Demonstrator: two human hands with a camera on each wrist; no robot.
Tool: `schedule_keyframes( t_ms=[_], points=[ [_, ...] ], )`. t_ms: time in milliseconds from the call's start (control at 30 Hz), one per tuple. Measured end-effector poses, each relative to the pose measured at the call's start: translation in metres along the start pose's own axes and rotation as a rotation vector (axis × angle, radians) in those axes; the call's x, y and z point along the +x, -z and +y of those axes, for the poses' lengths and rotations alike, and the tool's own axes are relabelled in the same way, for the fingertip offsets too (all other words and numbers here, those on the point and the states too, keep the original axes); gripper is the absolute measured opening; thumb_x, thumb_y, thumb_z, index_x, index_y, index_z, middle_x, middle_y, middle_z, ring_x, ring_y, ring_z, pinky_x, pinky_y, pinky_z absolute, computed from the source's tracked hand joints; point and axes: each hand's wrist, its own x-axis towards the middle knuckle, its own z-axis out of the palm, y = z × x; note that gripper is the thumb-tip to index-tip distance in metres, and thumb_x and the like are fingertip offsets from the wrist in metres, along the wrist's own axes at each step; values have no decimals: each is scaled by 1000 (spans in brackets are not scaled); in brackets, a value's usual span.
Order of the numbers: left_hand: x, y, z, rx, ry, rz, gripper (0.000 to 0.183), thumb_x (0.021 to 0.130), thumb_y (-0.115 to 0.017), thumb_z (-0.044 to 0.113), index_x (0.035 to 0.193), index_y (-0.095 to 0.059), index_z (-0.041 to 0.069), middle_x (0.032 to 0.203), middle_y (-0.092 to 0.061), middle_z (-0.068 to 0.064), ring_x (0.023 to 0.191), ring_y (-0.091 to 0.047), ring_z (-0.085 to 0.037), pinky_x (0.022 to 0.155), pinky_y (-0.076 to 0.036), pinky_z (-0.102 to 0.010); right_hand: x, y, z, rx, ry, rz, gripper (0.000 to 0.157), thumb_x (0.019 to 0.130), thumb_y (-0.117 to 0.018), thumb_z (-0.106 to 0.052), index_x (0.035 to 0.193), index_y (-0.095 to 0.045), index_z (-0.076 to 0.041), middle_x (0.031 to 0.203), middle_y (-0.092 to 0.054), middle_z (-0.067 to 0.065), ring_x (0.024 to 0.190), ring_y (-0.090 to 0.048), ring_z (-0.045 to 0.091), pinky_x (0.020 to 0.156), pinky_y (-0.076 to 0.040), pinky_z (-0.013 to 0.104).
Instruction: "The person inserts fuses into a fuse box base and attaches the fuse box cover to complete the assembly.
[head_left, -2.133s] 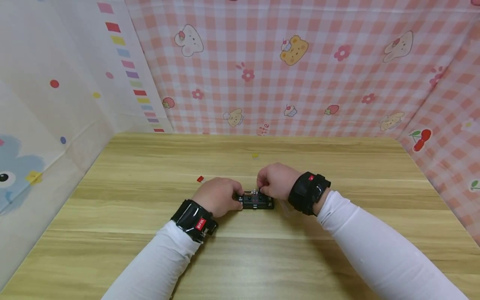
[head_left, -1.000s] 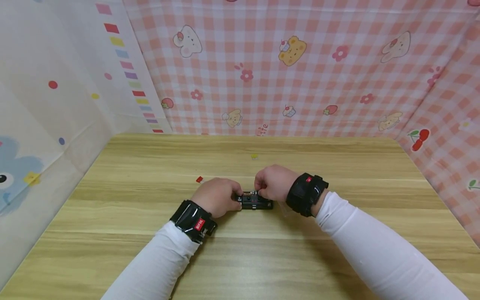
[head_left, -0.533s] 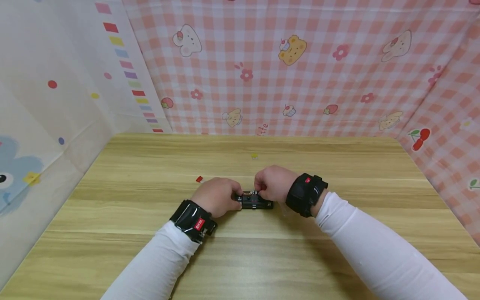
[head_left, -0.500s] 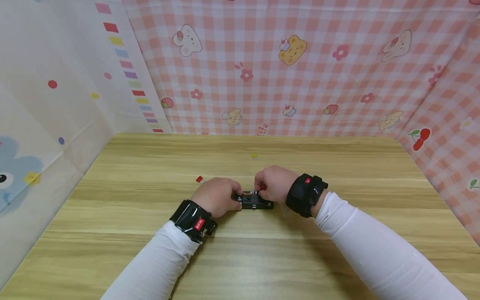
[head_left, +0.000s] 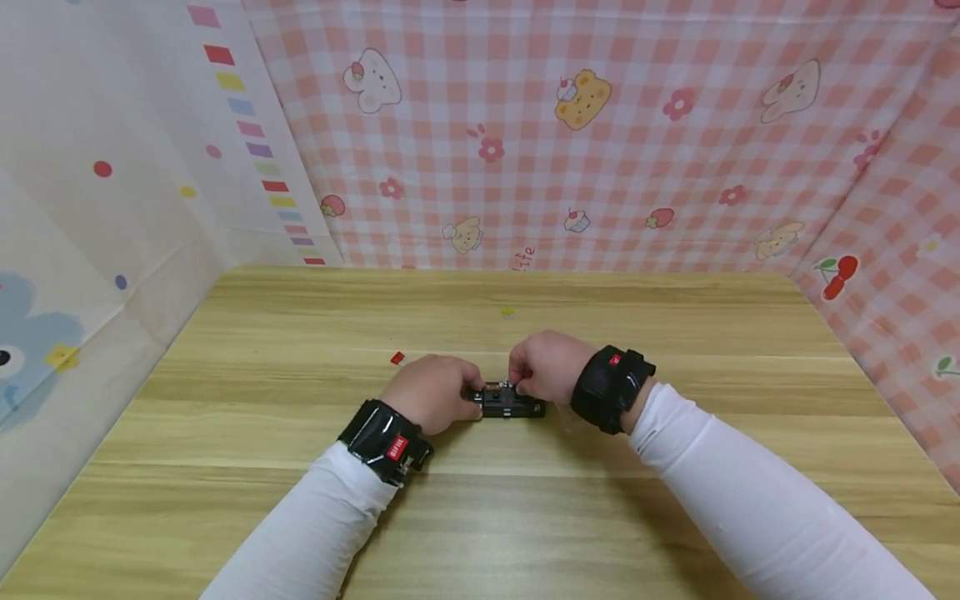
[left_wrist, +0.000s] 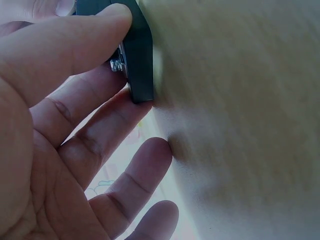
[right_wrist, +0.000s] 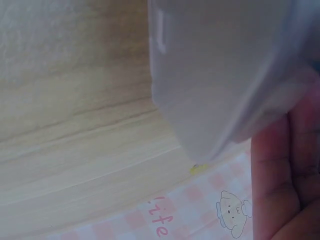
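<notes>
A small black terminal box (head_left: 513, 410) sits on the table, with silver screws along its far edge. My left hand (head_left: 429, 392) grips its left end, thumb on the near side and fingers behind. In the left wrist view a threaded screw (left_wrist: 116, 65) shows beside the thumb. My right hand (head_left: 553, 367) bends over the box's right part, thumb and forefinger pinched at a small part on the far edge. The fingertips hide that part, so I cannot tell what it is. A translucent plastic cover (right_wrist: 210, 75) stands beside the right fingers.
Left of the box, beyond my left hand, lies a small red piece (head_left: 397, 358). A small yellow piece (head_left: 507, 312) lies farther back. The wooden table (head_left: 480, 517) ends at a pink checked cloth (head_left: 525, 183), and a pale sheet (head_left: 150, 192) hangs at the left.
Over two seconds my right fingertips shift slightly left along the box's far edge and stay there, working in place; silver bits beside them change a little. My left hand keeps its grip.
</notes>
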Motion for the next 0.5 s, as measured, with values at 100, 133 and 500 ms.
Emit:
schedule_keyframes(
  t_ms=[100, 133, 500],
  points=[
    [0, 0, 0, 3, 3, 2, 23, 74, -77, 37, 92, -68, 28, 83, -62, 12, 72, -51, -10, 65, -42, -31, 0, 0, 0, 8, -12, -6, 8, 81, -71, -12, 76, -67, -17, 70, -60, -7, 66, -52, 11, 62, -44, 30],
    [0, 0, 0, 2, 3, 2, 23, 74, -77, 37, 93, -68, 28, 83, -62, 12, 72, -51, -10, 65, -42, -31, 0, 0, 0, 9, -14, -8, 8, 81, -71, -12, 76, -67, -17, 70, -60, -8, 66, -52, 11, 62, -44, 29],
    [1, 0, 0, -5, 8, -6, 23, 74, -77, 37, 93, -68, 27, 83, -62, 12, 72, -51, -11, 65, -42, -31, 0, 4, 1, 19, -8, -21, 6, 81, -70, -13, 77, -69, -18, 70, -62, -9, 65, -53, 9, 60, -45, 28]
  ],
)
